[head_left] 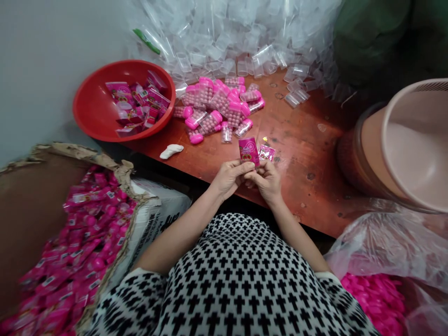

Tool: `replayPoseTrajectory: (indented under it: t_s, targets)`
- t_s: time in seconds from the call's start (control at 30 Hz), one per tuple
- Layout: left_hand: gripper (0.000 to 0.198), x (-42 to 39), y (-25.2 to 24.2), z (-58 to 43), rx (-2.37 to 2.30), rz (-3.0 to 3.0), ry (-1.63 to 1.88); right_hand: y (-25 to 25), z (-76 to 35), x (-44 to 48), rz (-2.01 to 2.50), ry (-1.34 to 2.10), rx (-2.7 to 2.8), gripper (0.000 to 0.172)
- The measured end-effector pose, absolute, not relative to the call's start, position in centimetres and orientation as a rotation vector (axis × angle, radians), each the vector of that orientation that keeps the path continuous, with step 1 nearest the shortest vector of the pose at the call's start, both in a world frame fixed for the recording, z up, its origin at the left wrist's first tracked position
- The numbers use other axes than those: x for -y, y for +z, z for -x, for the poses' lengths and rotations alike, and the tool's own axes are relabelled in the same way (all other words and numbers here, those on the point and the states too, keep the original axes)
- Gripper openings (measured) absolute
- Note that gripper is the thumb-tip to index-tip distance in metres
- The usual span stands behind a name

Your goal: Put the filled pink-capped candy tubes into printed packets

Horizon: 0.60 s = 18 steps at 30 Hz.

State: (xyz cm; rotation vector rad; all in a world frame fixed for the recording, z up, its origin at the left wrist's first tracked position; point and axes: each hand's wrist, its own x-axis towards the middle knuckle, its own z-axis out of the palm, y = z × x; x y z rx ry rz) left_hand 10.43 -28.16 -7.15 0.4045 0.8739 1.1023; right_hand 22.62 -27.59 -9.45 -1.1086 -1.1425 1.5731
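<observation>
Upright above the table's front edge is a pink printed packet (248, 151). My left hand (229, 178) pinches its lower edge between thumb and fingers. Close beside it, my right hand (266, 181) has its fingers curled, with the thumb near the packet's lower right corner. Just behind the right fingers lies another pink and clear wrapper (266, 152). Farther back sits a pile of clear containers with pink caps and small pink balls (212, 100).
A red bowl (94, 107) of pink packets stands left on the wooden table (304, 135). Clear empty tubes (224, 46) heap at the back. A white cloth piece (171, 150) lies left. Tall tubs (388, 144) stand right. A torn carton (140, 196) and pink caps (374, 301) flank me.
</observation>
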Motion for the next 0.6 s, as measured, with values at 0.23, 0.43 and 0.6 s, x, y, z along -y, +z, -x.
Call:
replayPoseTrajectory:
  t_s: [0.23, 0.43, 0.6]
  targets:
    - [0.016, 29.4, -6.4, -9.4, -0.86, -0.106, 1.254, -9.5, -22.9, 27.9, 0.861, 1.413, 1.496, 0.047]
    - [0.019, 31.1, -6.2, -8.9, -0.82, -0.161, 1.32, -9.7, -21.4, 27.8, 0.861, 1.293, 1.595, 0.037]
    - [0.021, 33.8, -5.1, -6.4, -0.921, -0.225, 1.418, -8.7, -18.7, 27.1, 0.885, 1.209, 1.817, 0.042]
